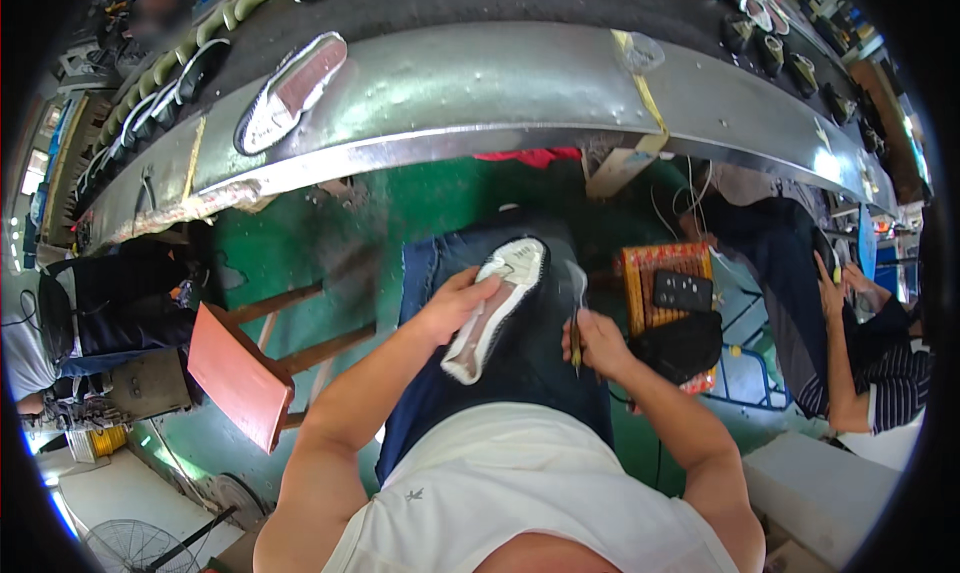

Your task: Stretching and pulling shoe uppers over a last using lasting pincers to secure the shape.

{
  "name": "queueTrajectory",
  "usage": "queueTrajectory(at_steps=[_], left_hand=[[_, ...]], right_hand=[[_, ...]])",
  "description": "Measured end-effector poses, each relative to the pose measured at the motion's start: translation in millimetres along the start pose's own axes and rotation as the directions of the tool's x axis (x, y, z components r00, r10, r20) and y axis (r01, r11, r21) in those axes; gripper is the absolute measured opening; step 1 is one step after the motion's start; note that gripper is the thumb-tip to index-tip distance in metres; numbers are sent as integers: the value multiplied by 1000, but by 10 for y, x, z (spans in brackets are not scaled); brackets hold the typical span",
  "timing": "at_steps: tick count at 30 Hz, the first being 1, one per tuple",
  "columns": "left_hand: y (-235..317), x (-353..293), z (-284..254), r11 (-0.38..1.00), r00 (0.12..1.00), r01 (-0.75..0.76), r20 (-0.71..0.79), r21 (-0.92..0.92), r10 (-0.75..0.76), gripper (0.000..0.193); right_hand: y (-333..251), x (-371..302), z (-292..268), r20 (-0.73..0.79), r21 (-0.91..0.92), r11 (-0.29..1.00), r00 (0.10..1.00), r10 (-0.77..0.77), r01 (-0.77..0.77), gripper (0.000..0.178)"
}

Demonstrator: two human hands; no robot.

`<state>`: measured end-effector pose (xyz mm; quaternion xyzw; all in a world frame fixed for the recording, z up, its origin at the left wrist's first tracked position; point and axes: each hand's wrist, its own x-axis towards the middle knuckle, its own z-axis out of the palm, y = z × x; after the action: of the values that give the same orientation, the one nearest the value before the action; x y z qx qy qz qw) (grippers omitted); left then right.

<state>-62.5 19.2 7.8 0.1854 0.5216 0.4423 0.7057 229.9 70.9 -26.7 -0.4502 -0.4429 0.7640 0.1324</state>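
Observation:
My left hand [458,305] grips a white shoe [512,278] at its side, thumb over the opening. The shoe lies tilted over my lap, toe away from me, its dark-stitched edge to the right and a brownish insole showing inside. To its right, apart from it, my right hand [600,345] is closed around a slim tool with a shiny, pale curved end [578,278] pointing away from me and a brass-coloured lower end. Blur hides the tool's exact kind. Another white shoe [290,95] rests on the metal bench edge at the far left.
The metal-edged bench [480,83] spans the far side, with rows of shoes at both ends. A reddish stool [240,376] stands left. At right, a woven seat [665,263] bears a black device [683,291] and black pouch [682,345]. A co-worker's hands [835,283] are farther right.

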Motion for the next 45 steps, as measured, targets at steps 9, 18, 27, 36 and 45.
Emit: queueTrajectory(at_steps=[9, 18, 27, 36, 45], left_hand=[[3881, 716, 34, 246, 755, -333, 101, 910, 648, 62], [4130, 2594, -756, -699, 824, 326, 171, 637, 540, 68], [4522, 1431, -1100, -316, 849, 84, 98, 945, 518, 74], [4117, 261, -1471, 275, 904, 53, -163, 960, 394, 74], [2073, -591, -332, 661, 794, -589, 180, 465, 581, 72]], right_hand=[[-236, 220, -23, 83, -74, 986, 984, 158, -152, 47], [-305, 435, -95, 203, 24, 968, 949, 240, -249, 51], [-334, 447, -147, 173, 50, 962, 951, 258, -270, 54], [-291, 274, 27, 99, 18, 972, 968, 230, -233, 44], [-870, 53, 557, 30, -422, 876, 970, -243, 232, 49]])
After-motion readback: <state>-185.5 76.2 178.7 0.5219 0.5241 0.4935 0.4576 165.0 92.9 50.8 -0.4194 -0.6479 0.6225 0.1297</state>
